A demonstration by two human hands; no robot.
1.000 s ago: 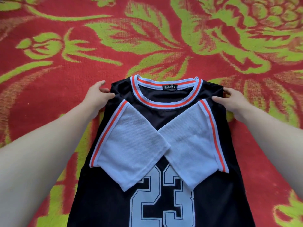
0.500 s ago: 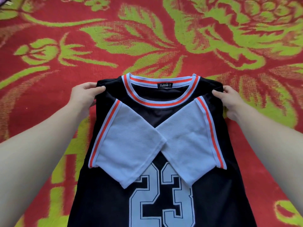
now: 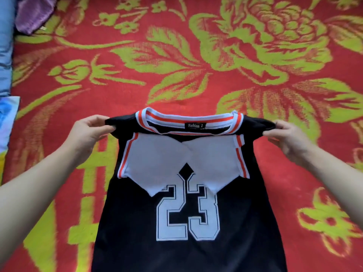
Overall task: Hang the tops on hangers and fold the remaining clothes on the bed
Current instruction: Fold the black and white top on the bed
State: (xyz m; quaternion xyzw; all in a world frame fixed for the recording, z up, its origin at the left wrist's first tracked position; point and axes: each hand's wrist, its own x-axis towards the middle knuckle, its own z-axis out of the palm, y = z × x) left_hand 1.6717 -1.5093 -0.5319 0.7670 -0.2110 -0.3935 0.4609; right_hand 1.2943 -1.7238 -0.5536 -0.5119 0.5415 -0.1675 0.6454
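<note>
Presently: black jersey (image 3: 186, 242), number 23, sleeves folded inward; left hand (image 3: 86, 132) and right hand (image 3: 290, 140) each pinching a shoulder above the red floral bedspread (image 3: 176, 65).

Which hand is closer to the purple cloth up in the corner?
Left. The left hand pinches one shoulder of the black jersey, below and right of the purple cloth; the right hand pinches the other shoulder, farther off.

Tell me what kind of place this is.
Likely a bed at home: red floral blanket underneath, black jersey pinched by the left hand and right hand, purple garment heaped far left.
</note>
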